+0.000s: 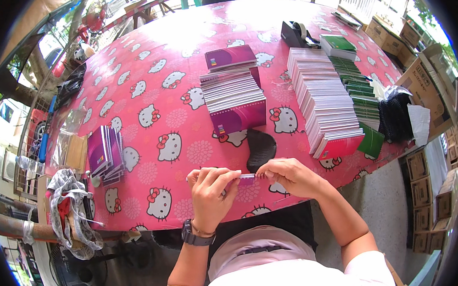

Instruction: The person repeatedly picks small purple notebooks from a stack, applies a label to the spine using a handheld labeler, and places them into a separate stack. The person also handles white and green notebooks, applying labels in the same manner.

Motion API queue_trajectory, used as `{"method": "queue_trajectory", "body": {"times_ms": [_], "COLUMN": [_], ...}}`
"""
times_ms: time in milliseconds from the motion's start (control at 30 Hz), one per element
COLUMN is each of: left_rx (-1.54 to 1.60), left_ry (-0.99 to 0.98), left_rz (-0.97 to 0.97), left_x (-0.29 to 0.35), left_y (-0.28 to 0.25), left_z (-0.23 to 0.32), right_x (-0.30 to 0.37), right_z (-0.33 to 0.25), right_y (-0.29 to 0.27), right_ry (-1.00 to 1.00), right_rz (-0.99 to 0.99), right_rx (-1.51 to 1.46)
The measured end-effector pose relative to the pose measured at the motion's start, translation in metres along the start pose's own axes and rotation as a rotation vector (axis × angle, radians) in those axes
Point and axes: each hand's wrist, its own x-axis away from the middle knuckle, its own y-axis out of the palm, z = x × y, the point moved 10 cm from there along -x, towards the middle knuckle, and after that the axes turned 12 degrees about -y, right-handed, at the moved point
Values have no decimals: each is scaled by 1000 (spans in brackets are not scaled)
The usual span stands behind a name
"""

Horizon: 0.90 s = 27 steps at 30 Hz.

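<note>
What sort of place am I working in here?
Probably a small, partly open-air workshop or packing space: rows of notebooks stand on a pink-covered table, brown cardboard boxes are stacked at the right, and greenery shows beyond.

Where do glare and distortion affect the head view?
Head view: white glare washes out the far end of the pink patterned tablecloth; fisheye curvature bows its edges; black fills the corners; bare left hand and right hand look fairly sharp.
</note>
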Motion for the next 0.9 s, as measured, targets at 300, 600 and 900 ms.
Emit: {"method": "queue_trajectory", "body": {"times_ms": [300, 600, 900], "left_rx": [-56, -90, -56], "left_ry": [-136, -159, -84], "left_rz": [-71, -80, -120], "left_x": [0, 6, 11], "left_y": [6, 9, 11], "left_z": [-3, -2, 18], "right_x": [-1, -1, -2], "right_z": [-8, -34, -40], "right_y": [-3, -7, 1], "right_ry": [-75, -91, -215], "right_rz": [88, 74, 85], "right_rx": [107, 220, 158]}}
